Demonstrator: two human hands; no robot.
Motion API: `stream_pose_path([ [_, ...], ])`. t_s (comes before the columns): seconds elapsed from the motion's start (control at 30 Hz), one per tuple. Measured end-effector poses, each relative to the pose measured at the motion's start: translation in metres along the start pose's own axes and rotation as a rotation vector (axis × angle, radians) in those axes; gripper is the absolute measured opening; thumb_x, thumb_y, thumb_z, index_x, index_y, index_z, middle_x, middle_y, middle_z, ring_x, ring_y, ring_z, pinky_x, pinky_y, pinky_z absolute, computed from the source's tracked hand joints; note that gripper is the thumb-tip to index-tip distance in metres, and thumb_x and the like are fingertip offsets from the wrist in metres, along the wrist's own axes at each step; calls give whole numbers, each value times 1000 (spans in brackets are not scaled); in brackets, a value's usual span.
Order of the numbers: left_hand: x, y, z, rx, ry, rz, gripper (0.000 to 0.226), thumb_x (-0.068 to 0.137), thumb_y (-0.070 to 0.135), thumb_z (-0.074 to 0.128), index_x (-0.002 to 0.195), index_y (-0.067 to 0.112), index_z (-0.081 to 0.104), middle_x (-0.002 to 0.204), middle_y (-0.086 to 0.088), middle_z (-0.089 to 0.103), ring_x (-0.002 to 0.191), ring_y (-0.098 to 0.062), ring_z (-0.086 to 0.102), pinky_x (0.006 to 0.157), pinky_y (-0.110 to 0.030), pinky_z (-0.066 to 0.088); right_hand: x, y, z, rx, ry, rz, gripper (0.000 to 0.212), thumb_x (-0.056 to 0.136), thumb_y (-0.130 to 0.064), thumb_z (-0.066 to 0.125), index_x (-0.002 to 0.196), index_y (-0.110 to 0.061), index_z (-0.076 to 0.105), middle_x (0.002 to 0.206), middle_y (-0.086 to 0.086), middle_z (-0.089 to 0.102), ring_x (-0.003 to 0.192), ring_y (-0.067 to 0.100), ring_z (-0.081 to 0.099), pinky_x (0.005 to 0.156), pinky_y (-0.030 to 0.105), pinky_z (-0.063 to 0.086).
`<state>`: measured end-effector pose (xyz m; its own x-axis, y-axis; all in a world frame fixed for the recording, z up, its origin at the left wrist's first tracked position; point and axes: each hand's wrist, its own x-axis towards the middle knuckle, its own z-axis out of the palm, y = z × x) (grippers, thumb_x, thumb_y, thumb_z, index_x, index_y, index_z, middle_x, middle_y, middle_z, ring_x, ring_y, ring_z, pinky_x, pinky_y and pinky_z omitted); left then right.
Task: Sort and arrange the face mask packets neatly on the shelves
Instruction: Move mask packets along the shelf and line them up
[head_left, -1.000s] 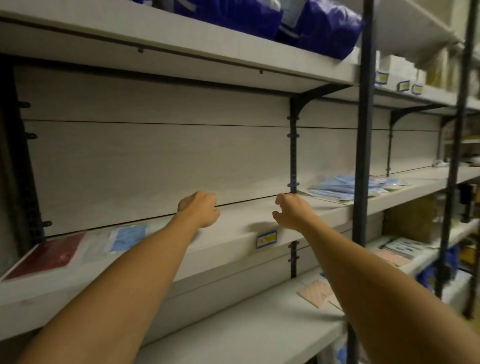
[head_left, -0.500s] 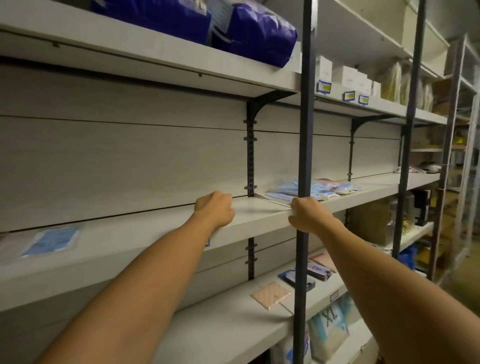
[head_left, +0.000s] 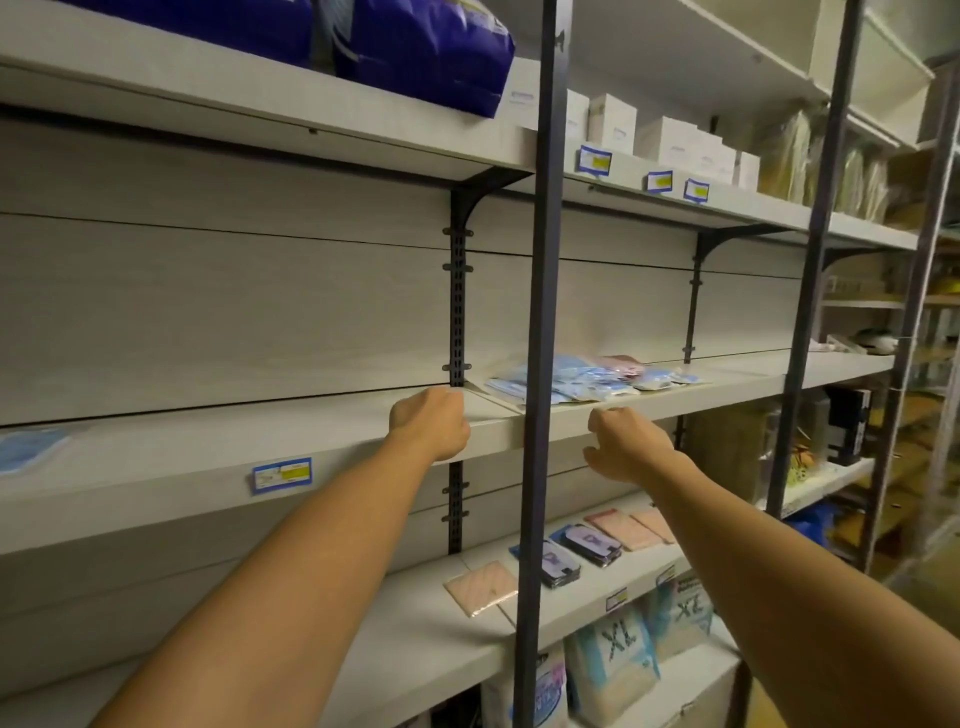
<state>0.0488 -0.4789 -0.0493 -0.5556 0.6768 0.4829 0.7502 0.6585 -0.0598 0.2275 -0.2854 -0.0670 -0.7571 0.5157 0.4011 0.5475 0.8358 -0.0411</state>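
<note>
head view: both hands, left hand (head_left: 431, 423) and right hand (head_left: 626, 444), curled empty near mask packets (head_left: 582, 376).

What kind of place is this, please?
Probably a shop stockroom or pharmacy storage aisle: long adjustable shelves with price labels on the edges, a pile of face mask packets, and white boxes above.

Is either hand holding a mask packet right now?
No: the left hand and right hand hold nothing; the packet pile lies untouched.
</note>
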Motion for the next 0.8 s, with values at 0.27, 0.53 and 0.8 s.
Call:
stream_pose_path([
  [0.27,20,33,30,37,-5,-2,28,99,30,44,117,18,61,118,-4,63,98,-25,62,77,-37,53,24,66,15,-14,-18,-4,30,94,-28,63,120,-15,56,110,6,60,91,21,60,81,36,58],
  [0.53,59,46,45,7,129,-92,24,99,28,45,113,19,62,107,-4,66,87,-25,63,75,-40,58,72,116,40,-23,-24,-43,23,92,-24,65,112,-14,57,103,5,61,87,20,61,80,36,59],
  [0.8,90,82,56,64,236,-53,20,98,28,44,102,19,61,95,-3,67,76,-24,61,65,-35,54,123,161,54,-20,-13,-58,22,92,-23,62,111,-12,56,104,6,60,86,22,60,80,39,58],
])
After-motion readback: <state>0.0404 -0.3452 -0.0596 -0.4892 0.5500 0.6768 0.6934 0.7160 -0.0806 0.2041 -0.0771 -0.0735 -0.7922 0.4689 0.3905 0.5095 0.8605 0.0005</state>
